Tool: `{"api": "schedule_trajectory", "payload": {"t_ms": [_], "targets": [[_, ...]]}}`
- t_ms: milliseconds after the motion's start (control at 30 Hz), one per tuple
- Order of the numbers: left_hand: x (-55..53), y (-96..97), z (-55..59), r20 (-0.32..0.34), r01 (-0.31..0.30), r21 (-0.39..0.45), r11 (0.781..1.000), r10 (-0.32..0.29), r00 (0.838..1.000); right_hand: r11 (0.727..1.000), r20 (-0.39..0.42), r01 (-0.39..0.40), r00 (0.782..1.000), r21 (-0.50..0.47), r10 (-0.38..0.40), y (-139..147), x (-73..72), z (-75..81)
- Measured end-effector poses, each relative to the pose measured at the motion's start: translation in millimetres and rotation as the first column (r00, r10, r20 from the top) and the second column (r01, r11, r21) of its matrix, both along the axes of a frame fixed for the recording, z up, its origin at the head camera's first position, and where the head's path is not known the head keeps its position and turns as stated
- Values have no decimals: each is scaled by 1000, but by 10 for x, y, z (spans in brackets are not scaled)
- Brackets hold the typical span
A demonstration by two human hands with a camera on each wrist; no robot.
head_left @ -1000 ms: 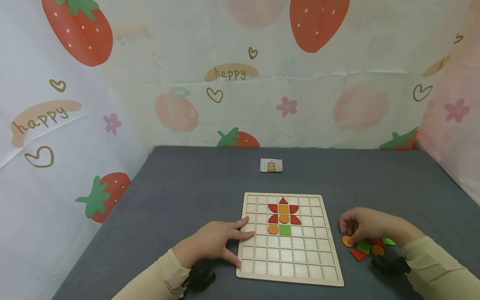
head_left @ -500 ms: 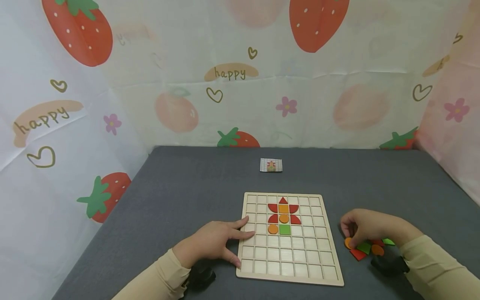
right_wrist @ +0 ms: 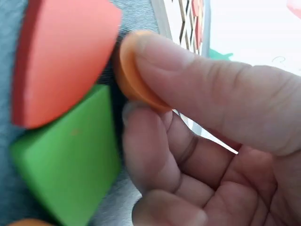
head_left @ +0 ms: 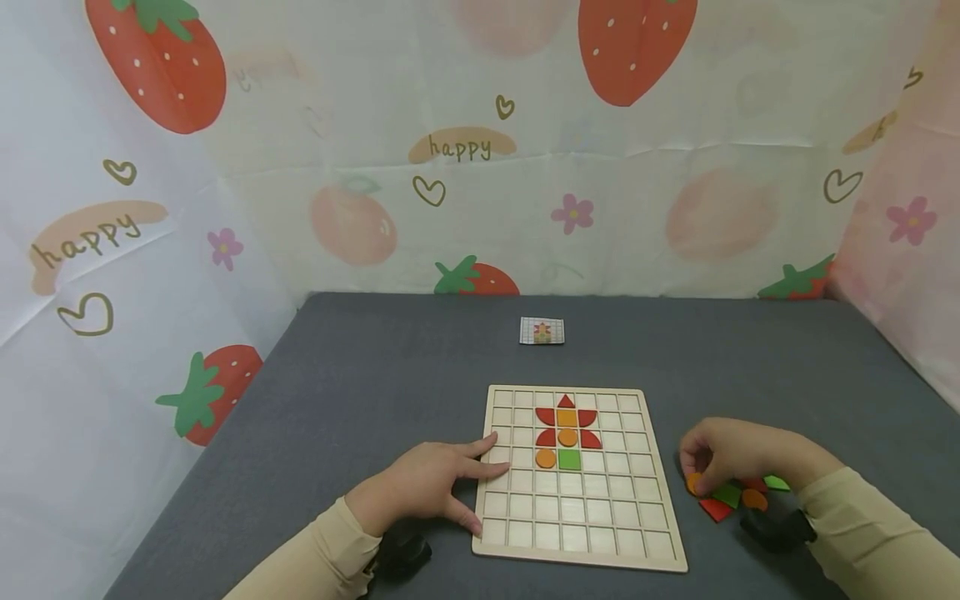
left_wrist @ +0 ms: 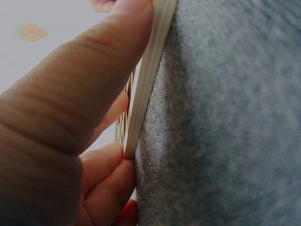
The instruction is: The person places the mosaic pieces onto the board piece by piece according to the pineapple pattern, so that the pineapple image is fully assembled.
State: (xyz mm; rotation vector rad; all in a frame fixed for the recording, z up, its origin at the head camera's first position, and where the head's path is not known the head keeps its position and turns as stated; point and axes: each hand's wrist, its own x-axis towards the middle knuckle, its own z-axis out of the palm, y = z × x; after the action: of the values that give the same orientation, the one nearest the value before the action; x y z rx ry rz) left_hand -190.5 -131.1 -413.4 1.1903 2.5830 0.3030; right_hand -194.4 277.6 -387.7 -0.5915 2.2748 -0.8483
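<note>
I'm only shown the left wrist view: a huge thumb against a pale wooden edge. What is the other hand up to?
Observer: The right hand is pinching an orange disc.
Visitor: Anything lying close to it?
Observer: Yes, loose coloured pieces: red, green and orange.
Visitor: And farther off?
Observer: Past the far edge of the wooden board there's a small card with a coloured picture.

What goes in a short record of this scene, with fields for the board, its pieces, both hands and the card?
board: gridded, flat on the grey table
pieces on board: five red, three orange, one green
left hand: touching the board's left edge
right hand: pinching an orange disc
loose pieces: red, green and orange, right of the board
card: beyond the board, printed with a pattern
</note>
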Motion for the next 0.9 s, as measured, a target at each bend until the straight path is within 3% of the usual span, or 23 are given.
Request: {"api": "schedule_trajectory", "payload": {"t_ms": [433, 733, 900], "targets": [[6, 2, 14, -1, 1, -5, 1000, -1, 1000, 995, -137, 96, 986, 0, -95, -240, -158, 88], [5, 8, 7, -5, -3, -9, 1000, 3, 1000, 986, -265, 169, 950, -7, -165, -553, -184, 90], [6, 9, 7, -6, -4, -7, 1000, 4, 1000, 982, -262, 184, 947, -35, -187, -695, -180, 36]]}}
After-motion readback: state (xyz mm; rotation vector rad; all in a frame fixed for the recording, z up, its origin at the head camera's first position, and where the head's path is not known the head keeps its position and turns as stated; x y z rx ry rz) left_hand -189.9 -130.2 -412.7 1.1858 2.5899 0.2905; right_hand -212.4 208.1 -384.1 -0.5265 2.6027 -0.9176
